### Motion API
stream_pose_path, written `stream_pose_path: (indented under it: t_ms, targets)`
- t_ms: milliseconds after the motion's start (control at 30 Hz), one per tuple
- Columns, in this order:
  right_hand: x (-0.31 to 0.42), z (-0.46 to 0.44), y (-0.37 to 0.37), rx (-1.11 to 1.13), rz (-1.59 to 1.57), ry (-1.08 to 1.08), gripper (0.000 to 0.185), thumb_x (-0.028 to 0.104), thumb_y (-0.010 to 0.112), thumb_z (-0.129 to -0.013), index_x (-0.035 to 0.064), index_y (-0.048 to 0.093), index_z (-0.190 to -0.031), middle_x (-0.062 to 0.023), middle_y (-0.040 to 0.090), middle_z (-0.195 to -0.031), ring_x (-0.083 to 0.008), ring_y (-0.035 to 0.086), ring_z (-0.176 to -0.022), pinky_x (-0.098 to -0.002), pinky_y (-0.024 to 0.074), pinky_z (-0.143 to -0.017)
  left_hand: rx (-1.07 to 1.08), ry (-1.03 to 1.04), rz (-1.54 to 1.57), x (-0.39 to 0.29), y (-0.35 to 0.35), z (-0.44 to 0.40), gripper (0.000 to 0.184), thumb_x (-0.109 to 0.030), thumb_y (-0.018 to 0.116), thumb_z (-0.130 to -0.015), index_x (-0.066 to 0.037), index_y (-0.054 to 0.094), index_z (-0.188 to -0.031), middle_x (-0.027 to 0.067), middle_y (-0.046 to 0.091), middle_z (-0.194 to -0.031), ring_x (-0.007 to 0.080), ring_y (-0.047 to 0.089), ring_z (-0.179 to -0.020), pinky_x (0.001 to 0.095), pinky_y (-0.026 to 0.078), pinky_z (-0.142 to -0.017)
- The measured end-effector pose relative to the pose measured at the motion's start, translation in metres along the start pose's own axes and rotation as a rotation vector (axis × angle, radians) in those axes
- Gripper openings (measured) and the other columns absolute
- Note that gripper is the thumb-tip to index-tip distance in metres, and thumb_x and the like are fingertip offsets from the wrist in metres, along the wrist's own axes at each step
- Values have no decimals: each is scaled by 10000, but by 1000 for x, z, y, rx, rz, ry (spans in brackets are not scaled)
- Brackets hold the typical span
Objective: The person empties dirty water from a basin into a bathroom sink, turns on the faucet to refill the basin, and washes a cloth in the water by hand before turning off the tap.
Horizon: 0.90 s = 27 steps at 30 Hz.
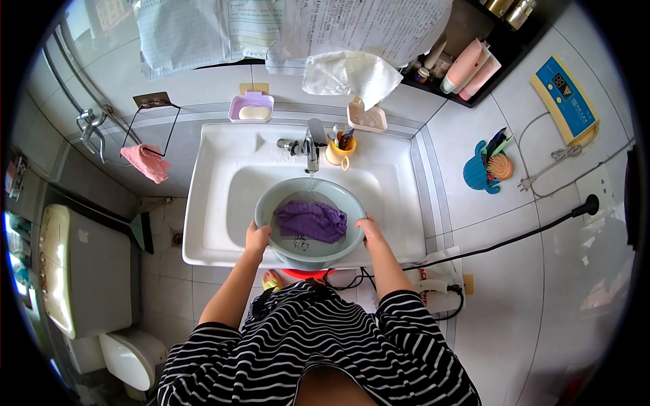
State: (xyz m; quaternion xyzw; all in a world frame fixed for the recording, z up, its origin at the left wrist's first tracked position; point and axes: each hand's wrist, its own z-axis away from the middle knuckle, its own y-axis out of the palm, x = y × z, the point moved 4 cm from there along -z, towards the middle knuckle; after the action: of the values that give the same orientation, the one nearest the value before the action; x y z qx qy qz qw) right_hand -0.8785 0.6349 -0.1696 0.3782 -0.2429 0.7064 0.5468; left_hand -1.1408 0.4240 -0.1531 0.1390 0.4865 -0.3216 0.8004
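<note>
A pale grey-green basin sits over the front of the white sink, under the chrome faucet. Inside it lies a bunched purple cloth, and there seems to be water around it. My left hand grips the basin's left rim, fingers wrapped over its outer side. On the opposite side, my right hand holds the right rim in the same way. A thin stream appears to run from the spout into the basin.
Behind the sink stand a yellow cup with brushes and a purple soap dish. A pink cloth hangs from a rack at left. A toilet is lower left. A black cable crosses the right side.
</note>
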Motion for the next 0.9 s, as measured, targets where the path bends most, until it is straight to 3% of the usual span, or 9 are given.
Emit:
stream_pose_path:
  t_ms: [433, 533, 633, 700, 900]
  targets:
    - [-2, -2, 0, -10, -6, 22, 366, 2, 555, -593, 51, 591, -955, -64, 569, -839, -197, 527, -792, -313, 405, -692, 17, -11, 16, -3, 1, 1, 330, -100, 511, -638, 16, 537, -946, 81, 546, -716, 165, 502, -615, 282, 408, -538]
    - [-1, -1, 0, 12, 14, 23, 457, 22, 559, -595, 61, 562, -1050, -87, 562, -894, -223, 529, -840, -334, 425, -715, 22, -8, 13, -7, 1, 4, 342, -95, 507, -636, 3, 533, -963, 76, 532, -707, 157, 481, -577, 277, 386, -494]
    - [-1, 1, 1, -13, -20, 23, 365, 4, 555, -599, 53, 589, -958, -59, 561, -823, -190, 524, -778, -308, 406, -674, 27, -5, 23, -2, 2, 0, 357, -92, 505, -633, -11, 531, -980, 71, 518, -696, 147, 463, -548, 272, 366, -459]
    - [-1, 1, 1, -10, -16, 25, 364, 5, 555, -600, 55, 589, -958, -57, 559, -819, -189, 524, -773, -307, 406, -666, 21, -9, 6, 2, 0, -3, 326, -105, 515, -633, 10, 539, -938, 76, 545, -703, 159, 501, -588, 283, 405, -509]
    - [-2, -1, 0, -9, -24, 22, 377, 6, 560, -594, 64, 591, -966, -58, 560, -827, -192, 528, -780, -307, 408, -664, 31, 10, 24, 7, 1, -7, 402, -87, 501, -638, -9, 516, -1032, 81, 517, -723, 151, 468, -551, 265, 370, -450]
